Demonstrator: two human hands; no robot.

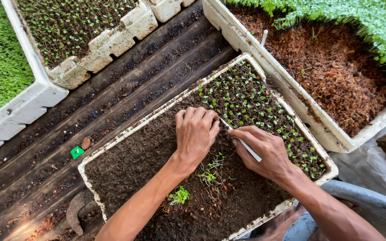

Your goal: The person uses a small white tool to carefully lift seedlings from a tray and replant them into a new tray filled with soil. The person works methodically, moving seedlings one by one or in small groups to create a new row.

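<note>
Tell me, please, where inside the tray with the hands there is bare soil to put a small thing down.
Bare soil lies in the tray between its near-left rim and the left hand. The far half, beyond the right hand holding a white stick, is crowded with planted seedlings. Loose seedlings lie between the forearms.

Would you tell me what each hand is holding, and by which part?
The right hand grips a thin white stick around its middle. The left hand presses on the soil; any hold is hidden.
</note>
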